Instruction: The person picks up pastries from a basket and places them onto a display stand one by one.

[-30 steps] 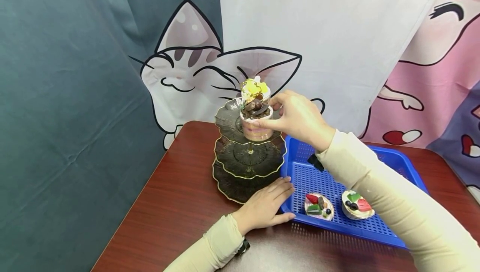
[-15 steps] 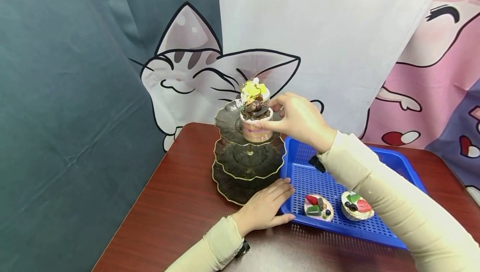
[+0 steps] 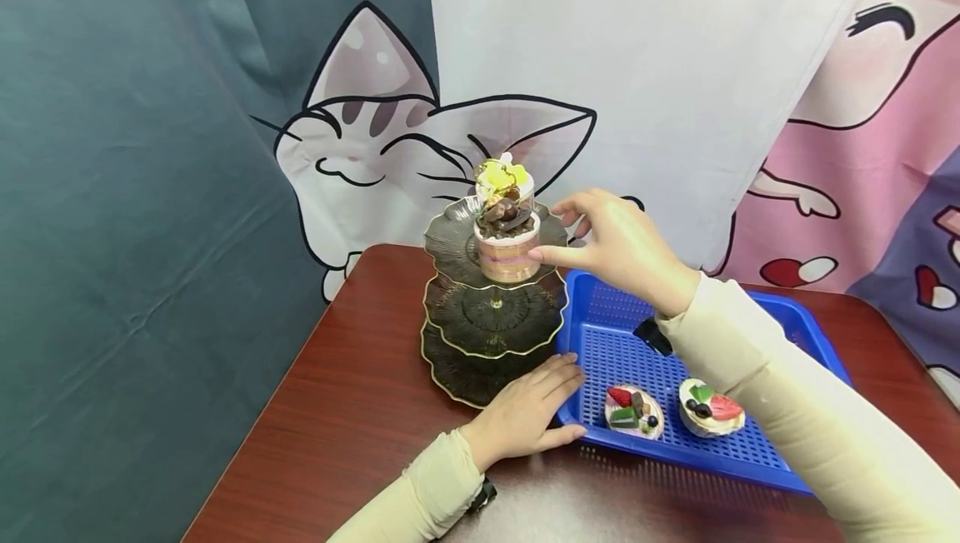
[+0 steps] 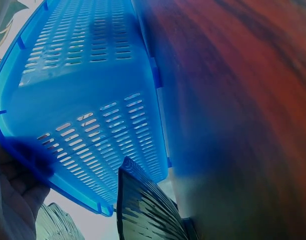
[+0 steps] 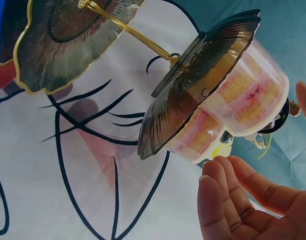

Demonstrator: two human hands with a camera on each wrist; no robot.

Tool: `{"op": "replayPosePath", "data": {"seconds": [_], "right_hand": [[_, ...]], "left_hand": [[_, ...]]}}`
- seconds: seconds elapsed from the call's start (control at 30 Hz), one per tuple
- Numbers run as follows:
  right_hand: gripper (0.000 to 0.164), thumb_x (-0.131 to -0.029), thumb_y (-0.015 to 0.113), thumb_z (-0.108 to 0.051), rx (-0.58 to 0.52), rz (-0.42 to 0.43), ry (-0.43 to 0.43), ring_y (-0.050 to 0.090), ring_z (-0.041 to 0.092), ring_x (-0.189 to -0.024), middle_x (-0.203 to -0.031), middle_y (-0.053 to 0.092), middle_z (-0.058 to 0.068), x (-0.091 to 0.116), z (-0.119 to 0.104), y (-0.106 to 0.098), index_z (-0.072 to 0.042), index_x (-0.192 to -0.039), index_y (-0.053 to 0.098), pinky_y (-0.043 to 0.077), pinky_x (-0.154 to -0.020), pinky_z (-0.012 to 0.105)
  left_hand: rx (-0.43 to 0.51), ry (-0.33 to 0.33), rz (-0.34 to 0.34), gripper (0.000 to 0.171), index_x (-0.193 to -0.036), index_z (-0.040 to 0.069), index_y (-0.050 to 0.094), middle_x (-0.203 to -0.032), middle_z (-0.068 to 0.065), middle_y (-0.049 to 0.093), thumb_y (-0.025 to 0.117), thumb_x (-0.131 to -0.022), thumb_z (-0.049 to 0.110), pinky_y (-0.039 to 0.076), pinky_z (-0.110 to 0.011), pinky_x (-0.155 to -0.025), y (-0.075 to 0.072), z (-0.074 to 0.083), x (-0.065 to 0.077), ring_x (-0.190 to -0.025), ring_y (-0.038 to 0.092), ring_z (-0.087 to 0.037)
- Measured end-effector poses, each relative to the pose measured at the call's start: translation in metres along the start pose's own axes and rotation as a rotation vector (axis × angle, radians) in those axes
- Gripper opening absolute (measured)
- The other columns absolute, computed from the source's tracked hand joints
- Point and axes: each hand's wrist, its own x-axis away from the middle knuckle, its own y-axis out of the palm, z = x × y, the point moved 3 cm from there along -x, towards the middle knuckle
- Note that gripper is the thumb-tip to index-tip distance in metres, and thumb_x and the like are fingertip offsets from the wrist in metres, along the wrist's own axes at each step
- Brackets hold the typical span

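Observation:
A three-tier dark glass stand with gold rims (image 3: 495,322) stands on the table. Its top tier bears a chocolate-topped dessert cup (image 3: 508,256) in front of a second cup with a yellow topping (image 3: 504,178). My right hand (image 3: 622,247) is beside the chocolate cup, thumb and fingers spread apart, holding nothing. In the right wrist view, a gap shows between the fingers (image 5: 232,185) and both layered cups (image 5: 250,92). My left hand (image 3: 521,414) rests with straight fingers at the near left corner of the blue basket (image 3: 675,455), also seen in the left wrist view.
Two fruit-topped tarts lie in the basket: one with strawberry and green fruit (image 3: 633,411), the other (image 3: 711,408) to its right. The basket stands right against the tiered stand. A cartoon cat backdrop (image 3: 352,151) hangs behind the reddish-brown table (image 3: 330,410).
My right hand has let go of the chocolate-topped cup and drawn slightly right, its fingers wider apart. The cup stays on the top tier. My left hand keeps its place at the basket.

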Motion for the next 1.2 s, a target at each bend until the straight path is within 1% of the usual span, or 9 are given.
{"op": "replayPosePath", "data": {"seconds": [0.13, 0.27, 0.37, 0.57, 0.83, 1.07, 1.2], "right_hand": [[0.054, -0.076, 0.078, -0.043, -0.032, 0.018, -0.011, 0.063, 0.021, -0.087, -0.102, 0.067, 0.007, 0.006, 0.006, -0.001, -0.008, -0.116, 0.066, 0.052, -0.076, 0.039], [0.051, -0.078, 0.078, -0.040, -0.049, 0.020, -0.034, 0.063, 0.022, -0.086, -0.101, 0.067, 0.009, 0.013, 0.011, -0.002, -0.007, -0.114, 0.065, 0.053, -0.076, 0.039], [0.049, -0.079, 0.077, -0.041, -0.050, 0.014, -0.038, 0.064, 0.022, -0.086, -0.099, 0.066, 0.009, 0.017, 0.015, -0.002, -0.008, -0.114, 0.065, 0.053, -0.075, 0.039], [0.049, -0.079, 0.076, -0.044, -0.065, -0.001, -0.013, 0.065, 0.021, -0.086, -0.099, 0.067, 0.008, 0.024, 0.021, -0.002, -0.010, -0.113, 0.066, 0.054, -0.075, 0.040], [0.045, -0.081, 0.075, -0.042, -0.056, -0.011, -0.011, 0.065, 0.021, -0.085, -0.098, 0.068, 0.007, 0.035, 0.027, -0.003, -0.011, -0.111, 0.067, 0.054, -0.075, 0.040], [0.044, -0.081, 0.076, -0.037, -0.033, 0.015, -0.036, 0.064, 0.023, -0.086, -0.097, 0.069, 0.008, 0.045, 0.031, 0.000, -0.008, -0.112, 0.067, 0.054, -0.074, 0.041], [0.043, -0.081, 0.076, -0.037, -0.021, 0.012, -0.039, 0.064, 0.022, -0.087, -0.099, 0.069, 0.007, 0.051, 0.034, 0.003, -0.008, -0.111, 0.067, 0.054, -0.073, 0.039]], "left_hand": [[0.015, 0.003, 0.004, 0.062, -0.129, 0.005, 0.057, -0.135, -0.006, 0.057, 0.063, -0.087, 0.050, 0.029, -0.029, -0.120, 0.002, -0.001, 0.000, -0.138, 0.043, -0.021], [0.026, 0.001, 0.003, 0.063, -0.130, 0.005, 0.057, -0.136, -0.006, 0.057, 0.063, -0.087, 0.050, 0.028, -0.029, -0.120, 0.002, -0.002, 0.000, -0.138, 0.042, -0.021], [0.026, 0.001, 0.002, 0.063, -0.130, 0.005, 0.057, -0.136, -0.006, 0.057, 0.063, -0.087, 0.050, 0.028, -0.029, -0.121, 0.002, -0.002, 0.001, -0.139, 0.042, -0.021], [0.031, 0.003, 0.016, 0.063, -0.130, 0.005, 0.057, -0.135, -0.007, 0.057, 0.064, -0.086, 0.049, 0.030, -0.030, -0.120, 0.002, -0.002, 0.000, -0.138, 0.043, -0.022], [0.041, 0.007, 0.017, 0.063, -0.130, 0.005, 0.057, -0.135, -0.007, 0.057, 0.065, -0.086, 0.049, 0.028, -0.029, -0.121, 0.002, -0.002, 0.000, -0.139, 0.042, -0.022], [0.041, 0.018, 0.026, 0.063, -0.129, 0.004, 0.057, -0.135, -0.007, 0.058, 0.066, -0.085, 0.048, 0.032, -0.031, -0.119, 0.002, -0.003, 0.000, -0.138, 0.043, -0.022], [0.028, 0.021, 0.026, 0.063, -0.129, 0.005, 0.057, -0.135, -0.006, 0.058, 0.066, -0.085, 0.049, 0.032, -0.030, -0.119, 0.002, -0.003, 0.000, -0.138, 0.043, -0.022]]}}
